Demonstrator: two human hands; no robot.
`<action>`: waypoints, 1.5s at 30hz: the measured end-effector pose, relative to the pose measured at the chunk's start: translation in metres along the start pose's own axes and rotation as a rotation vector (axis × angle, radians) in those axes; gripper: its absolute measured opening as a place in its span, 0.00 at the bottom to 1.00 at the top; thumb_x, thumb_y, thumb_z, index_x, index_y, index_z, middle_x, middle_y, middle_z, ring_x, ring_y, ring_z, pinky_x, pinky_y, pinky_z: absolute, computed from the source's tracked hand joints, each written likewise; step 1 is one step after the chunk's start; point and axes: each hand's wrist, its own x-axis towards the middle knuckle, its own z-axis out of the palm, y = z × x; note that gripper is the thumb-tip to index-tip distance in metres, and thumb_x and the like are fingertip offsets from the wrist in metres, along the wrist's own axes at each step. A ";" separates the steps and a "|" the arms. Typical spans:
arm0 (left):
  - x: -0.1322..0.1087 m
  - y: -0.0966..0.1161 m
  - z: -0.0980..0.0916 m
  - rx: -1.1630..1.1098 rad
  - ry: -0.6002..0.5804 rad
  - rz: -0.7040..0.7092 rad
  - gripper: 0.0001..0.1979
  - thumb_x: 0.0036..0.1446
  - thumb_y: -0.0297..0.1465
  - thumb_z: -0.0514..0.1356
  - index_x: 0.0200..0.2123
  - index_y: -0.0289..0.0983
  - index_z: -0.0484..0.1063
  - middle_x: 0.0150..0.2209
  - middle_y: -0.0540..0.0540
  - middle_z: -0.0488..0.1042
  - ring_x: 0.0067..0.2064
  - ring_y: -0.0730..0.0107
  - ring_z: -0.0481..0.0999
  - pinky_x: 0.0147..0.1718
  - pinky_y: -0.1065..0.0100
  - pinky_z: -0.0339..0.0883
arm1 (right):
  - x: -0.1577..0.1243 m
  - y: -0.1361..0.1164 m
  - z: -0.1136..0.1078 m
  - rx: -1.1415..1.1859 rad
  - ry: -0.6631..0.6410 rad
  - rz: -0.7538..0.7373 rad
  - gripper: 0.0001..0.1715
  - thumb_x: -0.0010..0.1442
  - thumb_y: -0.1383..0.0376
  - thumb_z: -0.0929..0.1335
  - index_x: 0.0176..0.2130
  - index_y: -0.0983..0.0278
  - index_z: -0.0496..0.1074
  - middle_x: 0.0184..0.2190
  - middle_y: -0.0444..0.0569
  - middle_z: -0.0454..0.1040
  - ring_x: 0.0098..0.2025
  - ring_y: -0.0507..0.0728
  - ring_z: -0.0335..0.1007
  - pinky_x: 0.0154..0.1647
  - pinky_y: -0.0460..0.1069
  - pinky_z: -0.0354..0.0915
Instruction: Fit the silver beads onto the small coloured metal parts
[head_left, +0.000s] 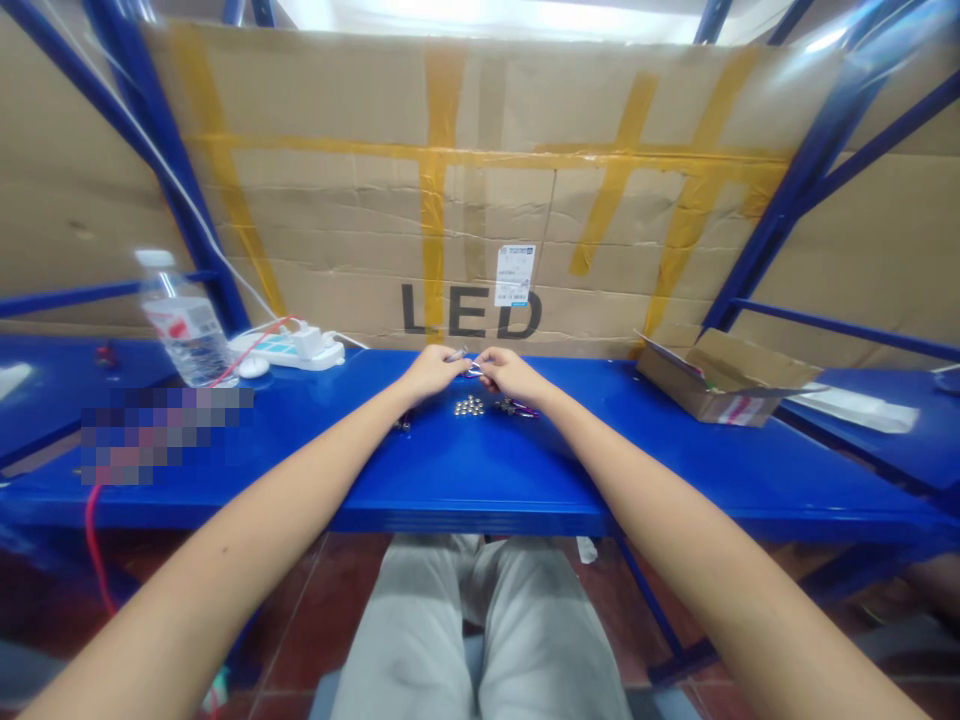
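Observation:
Both arms reach forward over the blue table (480,470), and the hands nearly meet at its far side. My left hand (433,371) is closed, pinching a small silvery piece (457,354) at its fingertips. In the pinched fingers of my right hand (511,373) is a small shiny metal and purple part (474,369), too small to name; it lies between the two hands. Just below them sits a cluster of small round metal pieces (469,406). Purple and metal parts (517,407) lie under my right hand. A few dark small pieces (403,423) rest beside my left wrist.
An open cardboard box (724,380) stands at the right. A water bottle (184,325), a white power strip (292,347) and a red cable (94,530) are on the left. Behind the table rises a taped cardboard sheet (360,240) between blue metal posts.

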 end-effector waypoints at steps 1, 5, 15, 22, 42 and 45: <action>-0.001 0.001 0.000 -0.042 0.002 -0.028 0.19 0.56 0.37 0.62 0.18 0.37 0.61 0.18 0.55 0.57 0.23 0.75 0.56 0.26 0.68 0.49 | -0.001 -0.001 0.000 -0.035 -0.013 -0.030 0.12 0.69 0.70 0.58 0.45 0.66 0.69 0.26 0.44 0.73 0.26 0.52 0.67 0.32 0.47 0.65; -0.003 0.004 0.000 -0.112 0.026 -0.075 0.20 0.54 0.35 0.63 0.16 0.38 0.58 0.16 0.56 0.54 0.23 0.76 0.53 0.26 0.68 0.46 | -0.005 -0.001 -0.001 -0.299 -0.039 -0.246 0.11 0.68 0.69 0.62 0.47 0.67 0.71 0.44 0.55 0.79 0.44 0.57 0.74 0.46 0.50 0.66; -0.005 0.007 0.000 -0.070 -0.013 0.010 0.20 0.52 0.35 0.62 0.15 0.37 0.58 0.16 0.56 0.53 0.23 0.76 0.53 0.25 0.69 0.46 | -0.017 -0.006 -0.004 -0.573 -0.084 -0.322 0.13 0.71 0.69 0.58 0.47 0.68 0.69 0.45 0.59 0.78 0.41 0.58 0.73 0.42 0.50 0.65; -0.009 0.015 0.001 -0.119 -0.029 -0.010 0.14 0.51 0.36 0.62 0.17 0.36 0.68 0.17 0.54 0.61 0.25 0.74 0.59 0.28 0.69 0.51 | -0.009 0.005 -0.001 -0.538 -0.028 -0.359 0.12 0.70 0.71 0.58 0.44 0.66 0.69 0.44 0.59 0.78 0.41 0.59 0.74 0.43 0.51 0.67; -0.014 0.008 -0.013 0.395 -0.086 0.310 0.08 0.68 0.35 0.50 0.45 0.39 0.65 0.37 0.40 0.76 0.38 0.55 0.75 0.38 0.60 0.63 | -0.005 0.003 -0.004 -0.240 0.152 -0.189 0.13 0.69 0.69 0.60 0.38 0.67 0.72 0.34 0.52 0.77 0.40 0.57 0.72 0.45 0.50 0.65; -0.015 0.012 -0.013 0.509 -0.081 0.368 0.09 0.69 0.34 0.49 0.45 0.39 0.66 0.39 0.39 0.77 0.39 0.54 0.77 0.37 0.60 0.64 | -0.003 0.002 -0.004 -0.262 0.180 -0.158 0.13 0.69 0.69 0.60 0.37 0.66 0.72 0.34 0.53 0.77 0.40 0.57 0.72 0.43 0.49 0.64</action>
